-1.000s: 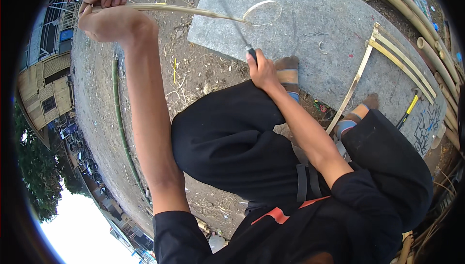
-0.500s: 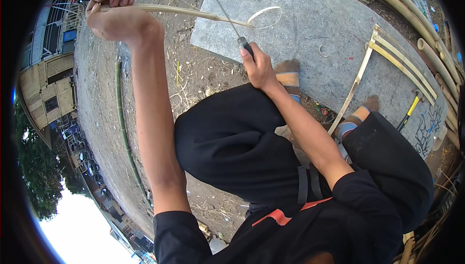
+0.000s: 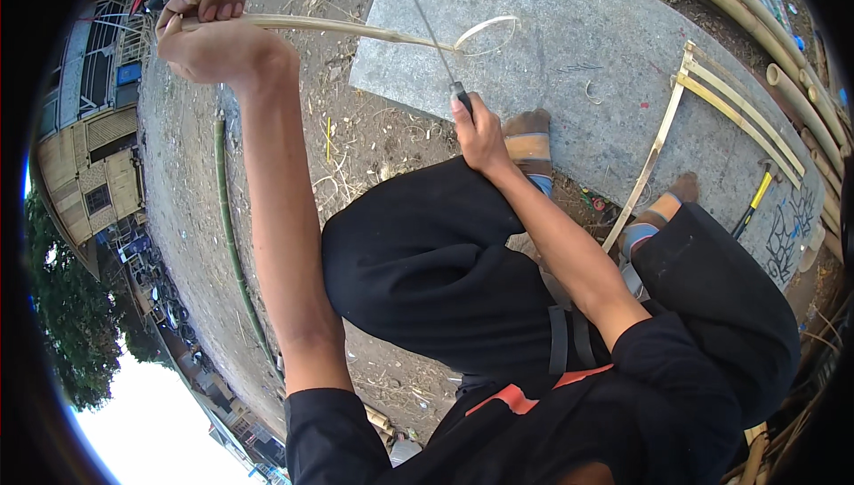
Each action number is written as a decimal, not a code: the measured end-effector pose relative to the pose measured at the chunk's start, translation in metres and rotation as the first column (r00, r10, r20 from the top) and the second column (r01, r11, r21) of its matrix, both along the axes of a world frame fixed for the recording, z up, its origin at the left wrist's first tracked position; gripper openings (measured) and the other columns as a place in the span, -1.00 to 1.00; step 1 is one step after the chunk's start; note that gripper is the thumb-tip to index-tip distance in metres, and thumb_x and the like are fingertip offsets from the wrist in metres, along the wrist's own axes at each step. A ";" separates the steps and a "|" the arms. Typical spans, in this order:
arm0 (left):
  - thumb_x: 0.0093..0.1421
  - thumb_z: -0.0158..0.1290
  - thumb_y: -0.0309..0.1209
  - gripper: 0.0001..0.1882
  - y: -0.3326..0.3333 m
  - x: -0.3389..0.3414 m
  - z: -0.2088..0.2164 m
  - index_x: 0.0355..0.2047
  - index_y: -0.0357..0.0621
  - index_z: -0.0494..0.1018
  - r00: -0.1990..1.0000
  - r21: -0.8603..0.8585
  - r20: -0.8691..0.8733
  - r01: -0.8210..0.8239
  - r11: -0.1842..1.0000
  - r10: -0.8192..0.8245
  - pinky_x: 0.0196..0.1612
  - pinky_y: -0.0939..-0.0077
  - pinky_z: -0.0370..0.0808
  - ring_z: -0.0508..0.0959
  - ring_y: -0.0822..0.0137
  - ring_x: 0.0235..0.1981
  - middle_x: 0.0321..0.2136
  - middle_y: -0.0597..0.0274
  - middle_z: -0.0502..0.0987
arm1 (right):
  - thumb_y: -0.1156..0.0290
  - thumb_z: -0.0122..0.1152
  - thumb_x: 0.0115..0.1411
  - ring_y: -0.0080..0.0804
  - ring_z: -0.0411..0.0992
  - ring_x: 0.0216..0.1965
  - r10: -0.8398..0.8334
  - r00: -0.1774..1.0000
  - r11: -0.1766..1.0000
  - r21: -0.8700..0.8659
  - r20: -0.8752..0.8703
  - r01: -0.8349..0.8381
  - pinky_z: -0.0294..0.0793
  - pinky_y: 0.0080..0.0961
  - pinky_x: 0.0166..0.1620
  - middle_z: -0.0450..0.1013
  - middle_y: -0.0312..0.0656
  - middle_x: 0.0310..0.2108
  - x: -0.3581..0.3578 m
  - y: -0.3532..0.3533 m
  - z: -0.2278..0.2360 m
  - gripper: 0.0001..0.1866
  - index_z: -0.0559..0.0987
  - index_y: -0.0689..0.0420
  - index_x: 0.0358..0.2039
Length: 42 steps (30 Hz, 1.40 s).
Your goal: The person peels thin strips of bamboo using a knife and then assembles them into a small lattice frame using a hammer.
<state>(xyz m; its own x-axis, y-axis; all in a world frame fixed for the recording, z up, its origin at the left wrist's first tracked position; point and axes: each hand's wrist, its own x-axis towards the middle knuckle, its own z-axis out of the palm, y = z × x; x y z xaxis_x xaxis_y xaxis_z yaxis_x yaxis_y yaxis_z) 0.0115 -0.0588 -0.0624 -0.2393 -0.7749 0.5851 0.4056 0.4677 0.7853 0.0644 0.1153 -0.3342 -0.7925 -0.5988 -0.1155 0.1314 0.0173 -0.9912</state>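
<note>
My left hand (image 3: 209, 36), raised at the far left, is closed around one end of a pale bamboo strip (image 3: 329, 25). The strip runs rightward over the edge of a grey stone slab. In my right hand (image 3: 480, 134) is the dark handle of a knife, its long thin blade (image 3: 425, 18) pointing away and crossing the strip near its right end. A thin looped shaving (image 3: 489, 30) curls from that end, beside the blade. Whether the blade bites into the strip cannot be made out.
On the stone slab (image 3: 569, 23) lie a bamboo frame (image 3: 660, 141) and a hammer with a yellow and black handle (image 3: 754, 203). Bamboo poles (image 3: 738, 5) are stacked along the right. A green pole (image 3: 229, 236) lies on the ground at left. My feet rest at the slab's near edge.
My right hand and the knife have shifted slightly right and nearer to me, and the blade is at a slightly changed angle. The left hand and strip are almost unmoved.
</note>
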 end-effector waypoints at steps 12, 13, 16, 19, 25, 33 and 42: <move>0.15 -0.41 -0.37 -0.84 0.003 -0.003 -0.001 -0.48 -0.04 0.17 1.000 0.020 0.016 -0.012 1.000 0.011 -0.49 0.50 0.13 0.13 0.43 -0.60 -0.64 0.34 0.15 | -0.04 -0.13 0.35 0.26 0.46 -0.36 -0.087 0.993 0.936 0.349 0.085 0.052 0.41 -0.03 -0.24 0.46 0.12 -0.54 -0.003 -0.010 -0.065 -0.47 0.43 0.28 -0.33; 0.15 -0.41 -0.37 -0.84 0.000 0.001 0.000 -0.48 -0.04 0.17 0.999 0.020 0.024 -0.023 1.000 0.023 -0.49 0.51 0.13 0.13 0.43 -0.60 -0.64 0.34 0.15 | -0.02 -0.13 0.36 0.25 0.45 -0.45 -0.099 0.995 0.953 0.291 0.021 0.088 0.40 -0.04 -0.33 0.42 0.06 -0.64 0.002 -0.008 -0.051 -0.48 0.42 0.26 -0.34; 0.16 -0.42 -0.37 -0.84 -0.003 0.008 0.000 -0.48 -0.03 0.18 0.999 0.025 0.034 -0.037 0.999 0.036 -0.47 0.51 0.14 0.15 0.42 -0.60 -0.63 0.34 0.16 | 0.01 -0.11 0.36 0.30 0.43 -0.42 0.021 0.990 0.985 0.175 -0.139 0.003 0.38 0.02 -0.31 0.43 0.15 -0.60 0.010 0.009 -0.015 -0.53 0.42 0.25 -0.30; 0.17 -0.43 -0.36 -0.82 -0.005 0.002 0.004 -0.48 -0.03 0.18 1.000 0.015 0.013 -0.001 1.000 0.001 -0.46 0.51 0.15 0.15 0.43 -0.60 -0.63 0.33 0.17 | 0.03 -0.10 0.35 0.38 0.38 -0.13 0.059 0.997 0.861 0.504 0.040 -0.071 0.33 0.12 -0.07 0.46 0.34 -0.27 -0.002 -0.005 -0.047 -0.53 0.41 0.27 -0.17; 0.19 -0.44 -0.32 -0.79 -0.005 0.001 -0.003 -0.44 -0.06 0.19 0.999 0.007 0.035 0.022 1.000 -0.022 -0.48 0.50 0.17 0.18 0.43 -0.61 -0.64 0.29 0.20 | -0.07 -0.13 0.35 0.01 0.49 -0.45 -0.055 0.818 0.972 0.217 0.572 -0.086 0.46 -0.17 -0.31 0.48 0.13 -0.45 -0.008 -0.001 -0.072 -0.47 0.39 0.25 -0.24; 0.18 -0.42 -0.32 -0.79 0.001 0.004 0.003 -0.47 -0.04 0.20 0.998 -0.018 0.060 -0.028 0.999 0.029 -0.47 0.51 0.14 0.16 0.44 -0.60 -0.62 0.34 0.20 | -0.03 -0.11 0.34 0.37 0.43 -0.18 0.060 0.998 0.924 0.377 0.026 -0.065 0.40 0.09 -0.10 0.47 0.37 -0.33 -0.006 -0.009 -0.001 -0.50 0.42 0.25 -0.20; 0.17 -0.44 -0.34 -0.79 0.005 -0.008 -0.002 -0.48 -0.04 0.20 1.000 0.028 0.022 0.007 1.000 -0.007 -0.50 0.51 0.14 0.15 0.45 -0.62 -0.63 0.34 0.18 | -0.11 -0.09 0.33 -0.24 0.43 -0.60 -0.013 0.860 0.974 0.201 0.511 -0.105 0.41 -0.30 -0.50 0.43 -0.01 -0.57 -0.007 0.000 -0.098 -0.46 0.40 0.23 -0.25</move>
<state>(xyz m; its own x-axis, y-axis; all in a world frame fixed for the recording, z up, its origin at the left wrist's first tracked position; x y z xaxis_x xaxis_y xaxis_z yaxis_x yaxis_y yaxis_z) 0.0039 -0.0543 -0.0648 -0.2577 -0.7888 0.5579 0.3909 0.4430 0.8068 0.0574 0.1152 -0.4324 -0.5607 -0.5467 -0.6219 0.6068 0.2398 -0.7578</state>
